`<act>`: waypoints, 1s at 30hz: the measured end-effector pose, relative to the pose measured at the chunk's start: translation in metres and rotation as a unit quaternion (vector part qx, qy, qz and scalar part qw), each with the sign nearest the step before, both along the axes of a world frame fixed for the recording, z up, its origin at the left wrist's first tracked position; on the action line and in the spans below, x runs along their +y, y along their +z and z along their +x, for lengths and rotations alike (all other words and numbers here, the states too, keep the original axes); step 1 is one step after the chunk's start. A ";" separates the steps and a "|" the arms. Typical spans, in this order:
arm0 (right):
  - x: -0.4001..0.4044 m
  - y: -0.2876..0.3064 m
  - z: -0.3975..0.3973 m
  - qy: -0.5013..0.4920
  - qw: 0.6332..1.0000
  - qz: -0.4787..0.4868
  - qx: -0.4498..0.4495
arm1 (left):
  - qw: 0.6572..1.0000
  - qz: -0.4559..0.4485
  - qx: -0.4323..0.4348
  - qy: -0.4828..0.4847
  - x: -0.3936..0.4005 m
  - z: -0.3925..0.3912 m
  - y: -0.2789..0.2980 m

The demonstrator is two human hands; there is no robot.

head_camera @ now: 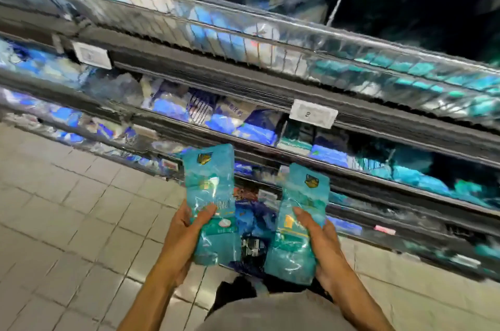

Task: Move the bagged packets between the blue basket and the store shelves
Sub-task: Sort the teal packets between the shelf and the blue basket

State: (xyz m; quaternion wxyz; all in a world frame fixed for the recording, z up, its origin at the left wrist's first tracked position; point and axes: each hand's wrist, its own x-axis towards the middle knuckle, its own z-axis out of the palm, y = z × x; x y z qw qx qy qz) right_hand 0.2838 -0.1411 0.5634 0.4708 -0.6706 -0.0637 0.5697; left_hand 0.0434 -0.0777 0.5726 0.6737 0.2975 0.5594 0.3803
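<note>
**Two teal packets, one in each hand, in front of the shelves**

From the head camera, looking down and forward, the whole picture is tilted and smeared, so fine print and small details cannot be read.

My left hand [186,225] grips the lower part of a teal bagged packet [209,195], thumb laid across its front and fingers wrapped behind. The packet stands roughly upright, its top end with a dark and gold badge pointing toward the shelves.

My right hand [316,236] holds a second teal packet [297,219] the same way, thumb on the front, fingers curled round its right edge. It sits a little lower than the left one, and it also carries a badge near its top. The two packets are side by side with a gap between them, not touching.

Both packets are in the air in front of the store shelves [243,81], which run across the frame from upper left down to the right. The shelves are packed with blue and teal bags, too blurred to tell apart. Two white price tags [312,113] are fixed on the dark shelf edges.

Between the packets, lower down, something blue and dark shows; I cannot tell whether it is the basket. Pale floor tiles [67,209] cover the left side.
</note>
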 end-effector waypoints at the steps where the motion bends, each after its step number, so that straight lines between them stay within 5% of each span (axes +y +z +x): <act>1: -0.012 0.000 0.003 -0.030 0.999 0.014 -0.009 | 0.999 0.010 0.027 -0.034 0.002 0.007 0.000; 5: -0.064 0.005 0.021 -0.125 0.990 0.038 -0.052 | 0.974 0.073 0.103 -0.186 0.001 0.056 -0.001; 14: -0.191 0.016 0.101 -0.326 0.939 0.063 -0.087 | 0.899 0.163 0.112 -0.392 -0.059 0.216 0.008; 30: -0.459 0.051 0.318 -0.467 0.870 0.074 -0.141 | 0.839 0.106 0.000 -0.534 -0.288 0.498 0.031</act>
